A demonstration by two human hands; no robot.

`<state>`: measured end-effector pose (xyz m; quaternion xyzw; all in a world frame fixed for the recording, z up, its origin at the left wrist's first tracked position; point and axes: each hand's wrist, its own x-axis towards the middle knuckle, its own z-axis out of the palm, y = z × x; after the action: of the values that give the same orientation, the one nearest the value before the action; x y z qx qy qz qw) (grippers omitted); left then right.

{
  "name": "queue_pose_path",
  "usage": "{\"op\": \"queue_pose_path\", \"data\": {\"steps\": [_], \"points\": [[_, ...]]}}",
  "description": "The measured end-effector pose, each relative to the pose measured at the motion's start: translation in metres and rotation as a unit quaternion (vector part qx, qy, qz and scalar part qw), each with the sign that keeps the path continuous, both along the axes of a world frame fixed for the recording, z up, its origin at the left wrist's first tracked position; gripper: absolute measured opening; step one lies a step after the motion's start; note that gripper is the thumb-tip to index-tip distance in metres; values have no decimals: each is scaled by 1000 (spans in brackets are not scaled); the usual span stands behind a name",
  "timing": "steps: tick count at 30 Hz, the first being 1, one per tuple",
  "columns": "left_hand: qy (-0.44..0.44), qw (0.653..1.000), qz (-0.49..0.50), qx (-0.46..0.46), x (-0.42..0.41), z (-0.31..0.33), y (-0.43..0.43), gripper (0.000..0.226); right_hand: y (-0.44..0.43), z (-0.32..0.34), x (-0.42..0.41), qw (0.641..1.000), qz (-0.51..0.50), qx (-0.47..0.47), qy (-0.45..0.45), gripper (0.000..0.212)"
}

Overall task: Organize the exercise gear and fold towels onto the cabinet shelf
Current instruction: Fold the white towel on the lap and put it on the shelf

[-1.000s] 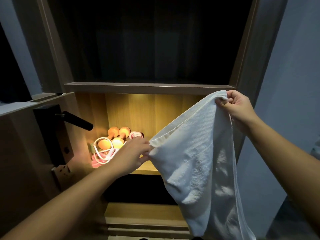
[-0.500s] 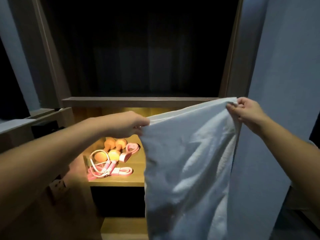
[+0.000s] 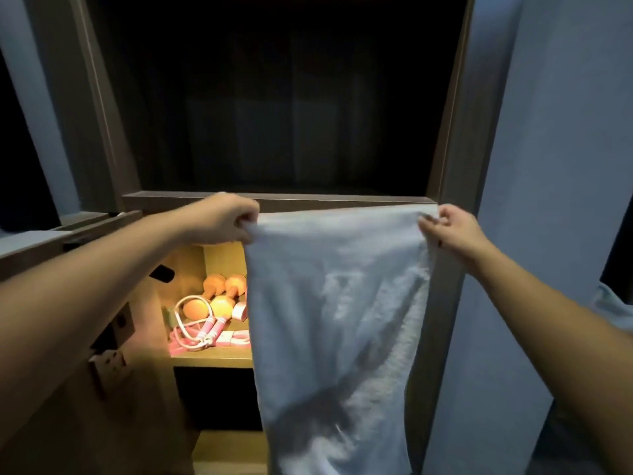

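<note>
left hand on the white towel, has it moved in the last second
Yes. The left hand has risen from level with the orange dumbbells to the dark wooden shelf edge, lifting the white towel.

Person's L hand [image 3: 226,219] & R hand [image 3: 454,229] are bare: only skin on fingers, knuckles & wrists. L forearm [image 3: 102,289] & R forearm [image 3: 548,320] are bare too, right out to the frame edges, both blurred & soft in outline. R hand has a small dark spot [image 3: 440,243] near a finger base; mark or shadow, can't tell. Pale grey-blue cloth patch [image 3: 615,305] sits at the far R edge, just behind R forearm; poss. clothing, unclear.
</note>
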<state>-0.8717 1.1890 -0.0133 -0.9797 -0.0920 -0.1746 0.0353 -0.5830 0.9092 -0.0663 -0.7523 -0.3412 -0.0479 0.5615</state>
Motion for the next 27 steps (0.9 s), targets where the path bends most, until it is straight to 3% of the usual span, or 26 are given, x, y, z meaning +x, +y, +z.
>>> {"op": "queue_pose_path", "data": {"steps": [1,4,8,9,11,12,15,16,18,19,22,25,27], "points": [[-5,1000,-10,-21,-1,-3,-2,24,1,-1,-2,1000,9,13,3,24],[111,993,18,-41,-2,-14,-3,29,2,-9,-12,988,39,-143,-35,28],[-50,996,21,-65,-9,-5,0,37,-3,5,-12,999,25,17,-43,23],[-24,998,25,-58,-10,-12,-5,36,-3,0,-15,999,29,-4,-42,25],[132,989,43,-49,-13,-30,-13,36,-3,-23,-18,986,28,-155,-51,27],[151,986,49,-46,-14,-27,-13,37,-4,-24,-18,984,26,-166,-58,28],[-16,999,46,-7,-16,-3,0,35,-4,-21,-19,998,11,-34,-60,27],[-6,998,65,6,-18,-4,-1,35,-1,-22,-22,997,21,-51,-57,26],[136,986,92,26,-18,-32,-4,38,5,-45,-29,980,43,-188,-42,24],[167,980,103,22,-14,-49,-2,39,9,-55,-28,974,34,-222,-36,25],[111,986,123,-15,-10,-50,3,47,12,-48,-29,984,-6,-178,-20,26],[99,986,137,-2,-10,-39,6,58,12,-34,-31,985,-3,-165,-43,24],[61,986,150,23,-8,-36,5,54,14,-27,-34,990,-8,-136,-43,25]]}}
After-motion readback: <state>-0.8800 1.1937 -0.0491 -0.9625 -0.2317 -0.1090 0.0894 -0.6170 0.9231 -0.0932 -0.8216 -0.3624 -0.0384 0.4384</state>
